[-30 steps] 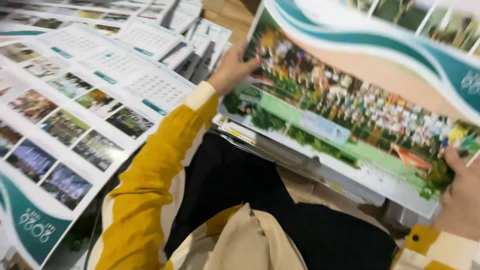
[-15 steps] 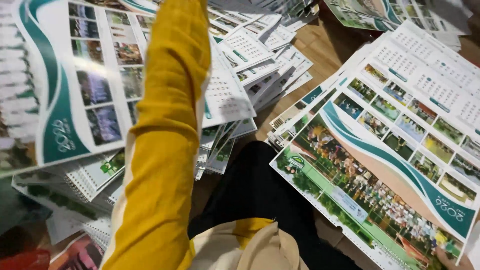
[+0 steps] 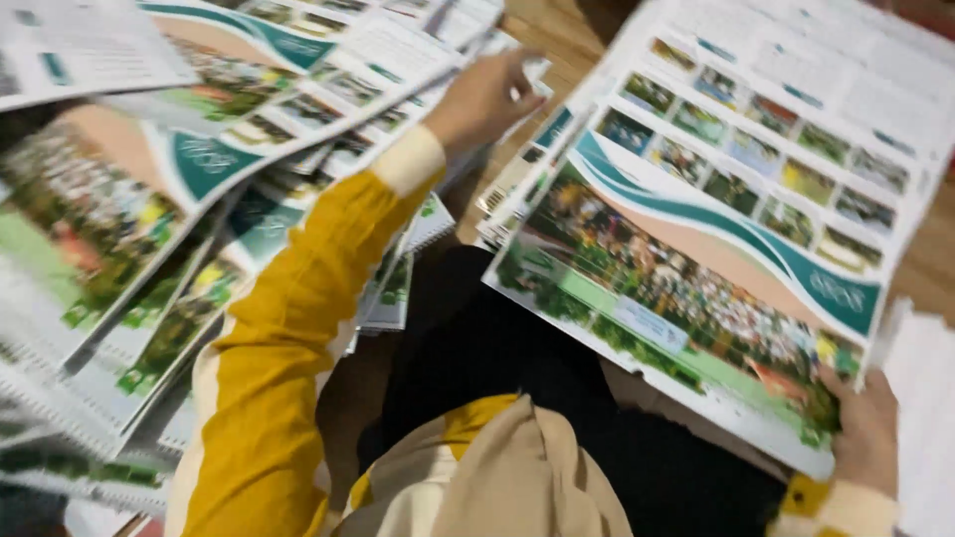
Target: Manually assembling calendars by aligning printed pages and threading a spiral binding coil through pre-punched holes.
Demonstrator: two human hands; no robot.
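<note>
The left hand (image 3: 484,97) pinches a calendar sheet (image 3: 328,70) atop the fanned pile (image 3: 119,298) left of the dark lap (image 3: 497,348), the right hand (image 3: 867,436) grips another sheet's (image 3: 716,229) corner: best lift singly, edges squared.

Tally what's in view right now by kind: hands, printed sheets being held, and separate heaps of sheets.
Hands: 2, the left hand reaching onto the left heap and the right hand with its grip on the sheet's corner
Held calendar sheet: 1
Heaps of calendar sheets: 2, the left heap and a middle stack
Total: 5; sheets inside the heaps are too blurred to count.
</note>
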